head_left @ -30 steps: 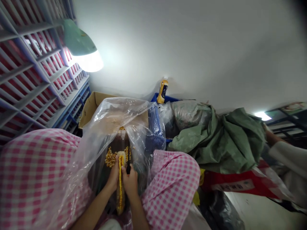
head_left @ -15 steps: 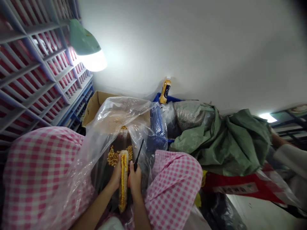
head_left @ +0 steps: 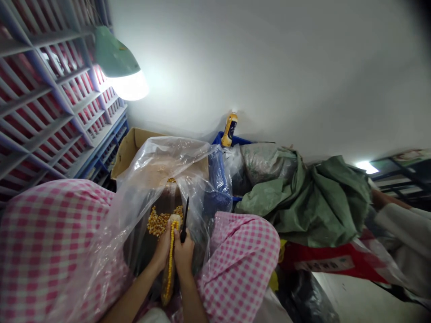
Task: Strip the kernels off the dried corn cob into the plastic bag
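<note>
A corn cob point(head_left: 169, 264) with a single row of yellow kernels left on it stands lengthwise between my knees. My left hand point(head_left: 162, 249) is closed round its left side. My right hand point(head_left: 183, 254) presses against the cob's right side and grips a thin black tool point(head_left: 184, 221) that points up and away. Loose yellow kernels point(head_left: 158, 222) lie just beyond the cob, inside a clear plastic bag point(head_left: 158, 179) that lines a cardboard box point(head_left: 131, 146). My knees, in pink checked cloth, flank the bag.
A lit lamp with a green shade point(head_left: 116, 60) hangs at upper left beside stacked crates point(head_left: 43, 103). A yellow bottle point(head_left: 230, 128) stands on a blue crate by the wall. Green sacks point(head_left: 310, 197) pile up at right, where another person's sleeve point(head_left: 400, 224) shows.
The cob has turned in my hands, so fewer kernel rows face me. The black tool swung from tilted right back toward upright. The view shifted slightly.
</note>
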The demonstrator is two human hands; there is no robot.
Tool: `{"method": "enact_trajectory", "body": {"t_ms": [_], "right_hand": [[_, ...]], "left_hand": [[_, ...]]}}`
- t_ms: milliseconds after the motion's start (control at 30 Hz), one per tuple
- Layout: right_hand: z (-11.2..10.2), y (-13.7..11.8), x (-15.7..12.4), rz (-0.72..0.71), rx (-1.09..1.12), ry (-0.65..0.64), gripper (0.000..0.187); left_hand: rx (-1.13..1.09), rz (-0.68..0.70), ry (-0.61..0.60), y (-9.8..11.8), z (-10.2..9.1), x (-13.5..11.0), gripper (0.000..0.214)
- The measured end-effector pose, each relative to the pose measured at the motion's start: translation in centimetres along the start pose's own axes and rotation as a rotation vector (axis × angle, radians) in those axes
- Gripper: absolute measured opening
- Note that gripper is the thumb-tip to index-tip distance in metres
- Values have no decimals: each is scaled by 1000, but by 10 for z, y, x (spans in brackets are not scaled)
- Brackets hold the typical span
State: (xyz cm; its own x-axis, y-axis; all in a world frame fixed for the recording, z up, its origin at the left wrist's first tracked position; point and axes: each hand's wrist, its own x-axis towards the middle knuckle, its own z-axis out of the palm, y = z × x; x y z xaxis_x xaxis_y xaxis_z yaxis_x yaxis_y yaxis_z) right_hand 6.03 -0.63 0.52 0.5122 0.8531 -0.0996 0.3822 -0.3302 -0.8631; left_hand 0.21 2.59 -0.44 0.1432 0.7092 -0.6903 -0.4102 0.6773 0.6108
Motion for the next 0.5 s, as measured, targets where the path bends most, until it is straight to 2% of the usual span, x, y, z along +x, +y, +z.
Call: {"method": "enact_trajectory", "body": {"t_ms": [500], "right_hand": [[12,8,-3,-2,66,124,42]], "left_hand": [[29,47,-1,-4,-4,-1,65]]}}
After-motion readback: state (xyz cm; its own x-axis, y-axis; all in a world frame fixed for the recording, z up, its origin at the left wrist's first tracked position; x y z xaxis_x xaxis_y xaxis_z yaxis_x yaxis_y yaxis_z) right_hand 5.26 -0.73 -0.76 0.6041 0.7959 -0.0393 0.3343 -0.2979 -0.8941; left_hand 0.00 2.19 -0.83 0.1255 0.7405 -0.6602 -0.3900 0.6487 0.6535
